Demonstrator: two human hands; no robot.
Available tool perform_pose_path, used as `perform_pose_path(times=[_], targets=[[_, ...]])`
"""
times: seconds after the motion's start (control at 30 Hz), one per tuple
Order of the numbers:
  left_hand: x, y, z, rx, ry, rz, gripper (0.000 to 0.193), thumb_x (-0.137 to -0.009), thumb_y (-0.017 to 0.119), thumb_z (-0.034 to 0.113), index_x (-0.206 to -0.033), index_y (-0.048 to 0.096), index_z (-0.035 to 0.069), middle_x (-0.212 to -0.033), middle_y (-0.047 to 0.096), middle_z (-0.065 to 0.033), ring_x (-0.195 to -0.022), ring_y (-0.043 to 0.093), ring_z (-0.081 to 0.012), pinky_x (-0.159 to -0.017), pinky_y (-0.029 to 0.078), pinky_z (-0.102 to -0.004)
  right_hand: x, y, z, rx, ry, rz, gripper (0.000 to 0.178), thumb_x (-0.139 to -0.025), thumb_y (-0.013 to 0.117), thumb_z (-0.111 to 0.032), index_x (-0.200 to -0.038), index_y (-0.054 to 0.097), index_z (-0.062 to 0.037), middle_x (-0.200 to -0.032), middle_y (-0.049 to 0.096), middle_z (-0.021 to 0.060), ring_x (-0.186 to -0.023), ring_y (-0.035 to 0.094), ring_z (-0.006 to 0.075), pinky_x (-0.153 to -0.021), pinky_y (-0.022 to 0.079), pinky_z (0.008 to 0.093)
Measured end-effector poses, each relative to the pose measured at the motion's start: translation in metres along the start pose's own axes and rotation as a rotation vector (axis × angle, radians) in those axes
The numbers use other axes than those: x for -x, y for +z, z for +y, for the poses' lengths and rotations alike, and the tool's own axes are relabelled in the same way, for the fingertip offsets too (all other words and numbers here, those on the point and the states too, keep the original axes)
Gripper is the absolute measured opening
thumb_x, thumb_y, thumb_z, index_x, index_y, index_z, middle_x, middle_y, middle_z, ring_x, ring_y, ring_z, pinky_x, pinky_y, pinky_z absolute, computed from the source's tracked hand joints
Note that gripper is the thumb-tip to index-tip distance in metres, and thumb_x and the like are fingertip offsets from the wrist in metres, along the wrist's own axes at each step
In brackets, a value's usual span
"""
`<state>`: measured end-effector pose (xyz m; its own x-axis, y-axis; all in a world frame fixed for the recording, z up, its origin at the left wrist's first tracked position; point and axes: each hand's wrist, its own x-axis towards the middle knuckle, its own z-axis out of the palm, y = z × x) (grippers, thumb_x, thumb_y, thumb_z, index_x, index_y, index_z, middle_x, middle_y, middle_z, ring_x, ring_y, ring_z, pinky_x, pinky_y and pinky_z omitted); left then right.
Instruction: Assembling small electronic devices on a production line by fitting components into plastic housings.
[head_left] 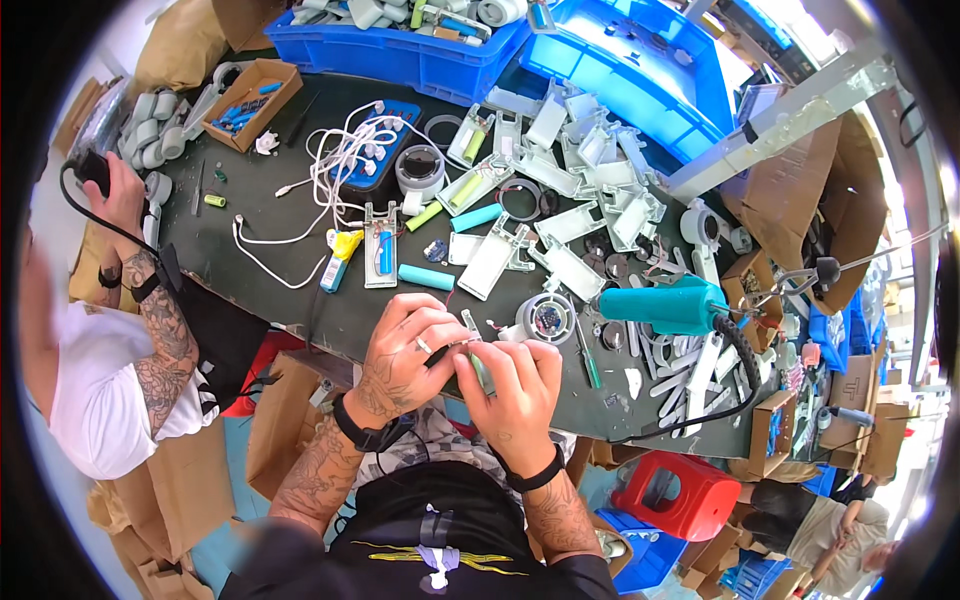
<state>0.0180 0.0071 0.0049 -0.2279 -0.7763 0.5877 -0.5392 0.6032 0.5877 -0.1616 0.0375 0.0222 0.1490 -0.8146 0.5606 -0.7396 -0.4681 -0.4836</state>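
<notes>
My left hand (pixel 412 350) and my right hand (pixel 512 395) meet above the near edge of the dark table, fingertips pinched together. Between the right fingers is a small green-and-silver part (pixel 481 372). A thin dark piece (pixel 440 353) shows at the left fingertips; its kind is too small to tell. Just beyond the hands lie a blue battery cell (pixel 426 277) and a round grey housing (pixel 547 317) with a circuit board inside. Farther off, a pale rectangular casing (pixel 381 247) holds a blue cell. A slim green-handled screwdriver (pixel 588 362) rests right of the housing.
A teal electric screwdriver (pixel 665 303) hangs by its cord at right. Pale casings (pixel 545 165) pile up mid-table, beside white cables (pixel 345 150). Blue bins (pixel 425 62) line the back. At left another person's hand (pixel 122 195) holds a dark object. A red stool (pixel 690 497) stands below.
</notes>
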Motion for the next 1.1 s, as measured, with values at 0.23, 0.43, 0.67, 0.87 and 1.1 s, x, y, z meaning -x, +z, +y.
perform_pose_path(times=[0.23,0.43,0.67,0.87,1.1], targets=[[0.005,0.001,-0.004,0.018,0.031,0.024,0.04,-0.073,0.087,-0.005,-0.109,0.079,0.012,-0.103,0.072,-0.0029,-0.103,0.068,-0.0313,-0.086,0.06,-0.042,0.001,0.005,0.0,-0.058,0.041,0.008,0.025,-0.085,0.088,-0.002,-0.105,0.075,-0.0086,-0.096,0.074,0.0045,-0.093,0.063,0.029,-0.084,0.052,0.0415],[0.008,0.005,-0.004,-0.053,0.024,0.074,0.04,-0.074,0.09,-0.003,-0.11,0.079,0.011,-0.103,0.073,-0.0027,-0.101,0.069,-0.0299,-0.085,0.06,-0.0396,0.004,0.009,0.006,-0.146,0.079,-0.014,0.023,-0.086,0.086,0.0,-0.103,0.073,-0.0072,-0.097,0.074,0.007,-0.09,0.065,0.0307,-0.081,0.053,0.0422],[0.009,0.008,-0.002,-0.045,0.107,0.034,0.038,-0.074,0.088,-0.003,-0.11,0.08,0.009,-0.101,0.073,-0.003,-0.1,0.069,-0.029,-0.083,0.06,-0.0402,0.006,0.01,0.01,-0.17,0.081,0.008,0.022,-0.083,0.081,0.005,-0.098,0.069,-0.0062,-0.091,0.068,0.0085,-0.087,0.062,0.032,-0.076,0.053,0.0436],[0.013,0.01,-0.001,-0.101,0.131,0.017,0.032,-0.077,0.086,-0.002,-0.107,0.079,0.006,-0.1,0.072,-0.004,-0.101,0.07,-0.0292,-0.083,0.06,-0.0426,0.007,0.013,0.01,-0.14,0.027,0.001,0.023,-0.079,0.077,0.006,-0.096,0.066,-0.0058,-0.088,0.061,0.009,-0.084,0.058,0.0322,-0.071,0.051,0.0441],[0.012,0.012,-0.001,-0.12,0.093,0.03,0.032,-0.078,0.086,-0.001,-0.108,0.079,0.007,-0.103,0.072,-0.0042,-0.102,0.07,-0.0285,-0.085,0.06,-0.0414,0.006,0.014,0.01,-0.152,0.046,0.009,0.023,-0.08,0.077,0.006,-0.097,0.067,-0.0055,-0.089,0.062,0.0093,-0.084,0.058,0.0328,-0.073,0.051,0.0445]])
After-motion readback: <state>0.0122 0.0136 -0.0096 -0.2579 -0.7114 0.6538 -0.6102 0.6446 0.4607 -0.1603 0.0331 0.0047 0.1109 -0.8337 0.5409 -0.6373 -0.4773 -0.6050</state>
